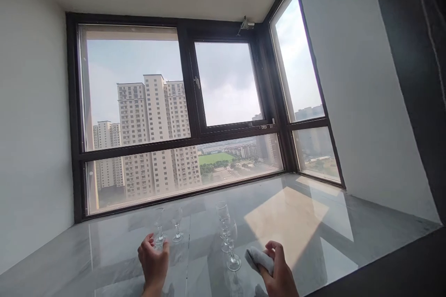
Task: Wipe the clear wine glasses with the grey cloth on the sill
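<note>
On the glossy grey sill stand several clear stemmed glasses. My left hand (153,260) has its thumb and fingers apart just in front of the leftmost glass (159,226); whether they touch its foot cannot be made out. A second glass (177,225) is upright to the right of it. Near the middle, more glasses stand in a row running away from me, the nearest glass (233,246) partly overlapping the ones behind. To the right of that row, my right hand (277,269) is closed round a bunched grey cloth (259,260).
The tiled sill (209,213) reaches back to a dark-framed window (190,137) with a side pane at the right. White walls (31,102) flank it. Sunlight falls on the right part of the sill, and its front edge slants at the lower right.
</note>
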{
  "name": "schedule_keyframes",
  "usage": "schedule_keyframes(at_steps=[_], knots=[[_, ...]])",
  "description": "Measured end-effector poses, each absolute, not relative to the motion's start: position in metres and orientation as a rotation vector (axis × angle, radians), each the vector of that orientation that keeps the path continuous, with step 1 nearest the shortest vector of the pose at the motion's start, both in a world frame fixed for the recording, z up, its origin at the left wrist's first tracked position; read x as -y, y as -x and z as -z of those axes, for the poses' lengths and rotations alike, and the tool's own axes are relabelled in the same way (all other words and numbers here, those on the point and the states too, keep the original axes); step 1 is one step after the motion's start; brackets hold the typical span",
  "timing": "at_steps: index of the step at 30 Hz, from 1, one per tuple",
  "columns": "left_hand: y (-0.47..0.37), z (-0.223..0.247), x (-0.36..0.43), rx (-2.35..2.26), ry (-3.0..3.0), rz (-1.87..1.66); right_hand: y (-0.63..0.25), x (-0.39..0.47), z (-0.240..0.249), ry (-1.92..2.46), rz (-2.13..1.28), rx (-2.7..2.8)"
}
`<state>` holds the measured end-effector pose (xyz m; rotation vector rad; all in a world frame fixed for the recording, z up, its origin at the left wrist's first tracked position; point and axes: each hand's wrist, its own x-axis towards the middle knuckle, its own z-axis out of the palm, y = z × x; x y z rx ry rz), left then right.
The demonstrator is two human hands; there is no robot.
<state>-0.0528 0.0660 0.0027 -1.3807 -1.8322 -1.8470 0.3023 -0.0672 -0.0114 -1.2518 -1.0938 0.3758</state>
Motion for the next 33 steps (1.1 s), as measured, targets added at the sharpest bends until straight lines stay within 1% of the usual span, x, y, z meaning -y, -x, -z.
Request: schedule_keyframes(at_steps=[7,12,15,19,21,24,26,28,30,33], knots=[[0.068,-0.002,-0.073,2.086,1.028,1.894,-0.297,0.068,0.016,1.232,-0.389,1.124],[0.076,0.003,-0.087,2.245,1.126,2.000,-0.301,0.060,0.022,1.207,-0.375,1.138],[0.078,0.003,-0.096,2.367,1.087,1.953,-0.301,0.056,0.025,1.209,-0.371,1.149],[0.074,-0.002,-0.096,2.393,1.108,1.896,-0.299,0.058,0.023,1.219,-0.348,1.155],[0.067,-0.006,-0.086,2.259,1.225,1.894,-0.296,0.062,0.018,1.228,-0.351,1.160],[0.046,-0.008,-0.064,1.816,1.596,1.893,-0.290,0.069,0.009,1.230,-0.362,1.161],[0.025,-0.006,-0.048,1.583,1.860,1.825,-0.284,0.075,0.002,1.190,-0.366,1.186],[0.002,-0.001,-0.032,1.420,2.146,1.666,-0.277,0.080,-0.004,1.117,-0.376,1.236],[-0.019,0.003,-0.018,1.280,2.434,1.431,-0.271,0.085,-0.007,1.041,-0.394,1.296],[-0.039,0.003,-0.002,1.189,2.663,1.183,-0.266,0.090,-0.007,0.972,-0.393,1.406]])
